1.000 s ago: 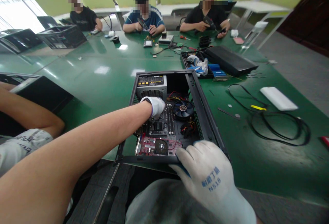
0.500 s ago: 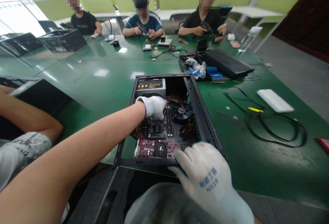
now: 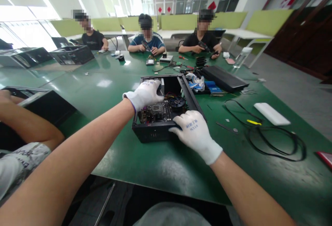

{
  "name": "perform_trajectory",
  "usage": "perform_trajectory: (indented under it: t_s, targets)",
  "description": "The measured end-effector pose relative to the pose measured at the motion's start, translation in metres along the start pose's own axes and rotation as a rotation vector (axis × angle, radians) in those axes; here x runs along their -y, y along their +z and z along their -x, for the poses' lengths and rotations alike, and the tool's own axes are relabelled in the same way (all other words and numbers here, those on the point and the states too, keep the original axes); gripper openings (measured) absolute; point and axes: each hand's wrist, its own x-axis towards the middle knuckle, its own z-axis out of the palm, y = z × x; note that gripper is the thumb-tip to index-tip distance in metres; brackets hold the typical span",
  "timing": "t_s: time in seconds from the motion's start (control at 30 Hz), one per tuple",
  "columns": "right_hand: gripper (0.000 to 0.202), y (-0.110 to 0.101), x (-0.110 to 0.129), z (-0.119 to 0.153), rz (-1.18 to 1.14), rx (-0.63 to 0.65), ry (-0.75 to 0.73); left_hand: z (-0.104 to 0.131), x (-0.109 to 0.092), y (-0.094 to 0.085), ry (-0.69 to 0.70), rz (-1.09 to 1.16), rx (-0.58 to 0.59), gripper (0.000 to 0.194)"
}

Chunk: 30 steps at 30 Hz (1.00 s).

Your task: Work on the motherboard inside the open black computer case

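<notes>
An open black computer case (image 3: 153, 131) lies on the green table (image 3: 166, 170), its circuit board, power supply and black fan (image 3: 177, 103) showing. My left hand (image 3: 149, 94), in a white glove, reaches over the far left part of the case and is closed round the power supply (image 3: 162, 88), which it mostly covers. My right hand (image 3: 190, 127), gloved too, grips the near right edge of the case, with the thumb outside the front wall and the fingers over the rim.
Black cables (image 3: 275, 150), a white block (image 3: 271, 113) and a thin metal strip lie to the right. Behind the case are gloves (image 3: 195, 82) and a black panel (image 3: 224, 78). At left, a person's arm (image 3: 28, 119) rests by another case (image 3: 49, 108). Three people sit opposite.
The case has moved forward, away from the table's front edge. My left hand has shifted from above the circuit board to the power supply; my right hand has moved forward with the case. The view has tilted up.
</notes>
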Motion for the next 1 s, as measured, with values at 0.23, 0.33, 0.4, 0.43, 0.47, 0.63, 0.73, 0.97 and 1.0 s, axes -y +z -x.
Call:
perform_trajectory:
  t_s: [0.23,0.33,0.4,0.43,0.47,0.63,0.73,0.97,1.0]
  targets:
    - [0.041,0.031,-0.030,-0.095,0.110,-0.001,0.149,0.005,0.011,-0.009,-0.065,0.061,-0.194,0.044]
    - [0.040,0.039,-0.040,-0.129,0.141,0.004,0.195,0.010,0.011,-0.007,-0.086,0.072,-0.217,0.040]
    - [0.040,0.043,-0.044,-0.145,0.156,0.009,0.215,0.014,0.013,-0.005,-0.089,0.083,-0.228,0.038]
    - [0.040,0.044,-0.046,-0.150,0.161,0.012,0.222,0.016,0.014,-0.004,-0.089,0.091,-0.237,0.038]
    - [0.040,0.044,-0.047,-0.154,0.165,0.014,0.228,0.018,0.016,-0.003,-0.089,0.099,-0.246,0.038]
    - [0.042,0.041,-0.046,-0.156,0.170,0.031,0.217,0.031,0.025,-0.004,-0.091,0.133,-0.245,0.039]
    - [0.041,0.035,-0.042,-0.146,0.163,0.043,0.177,0.036,0.029,-0.009,-0.107,0.140,-0.234,0.040]
    - [0.041,0.022,-0.017,-0.083,0.139,0.018,0.084,0.035,0.025,-0.019,-0.079,0.128,-0.213,0.039]
    - [0.041,0.021,-0.012,-0.070,0.134,0.010,0.074,0.034,0.022,-0.019,-0.060,0.121,-0.199,0.039]
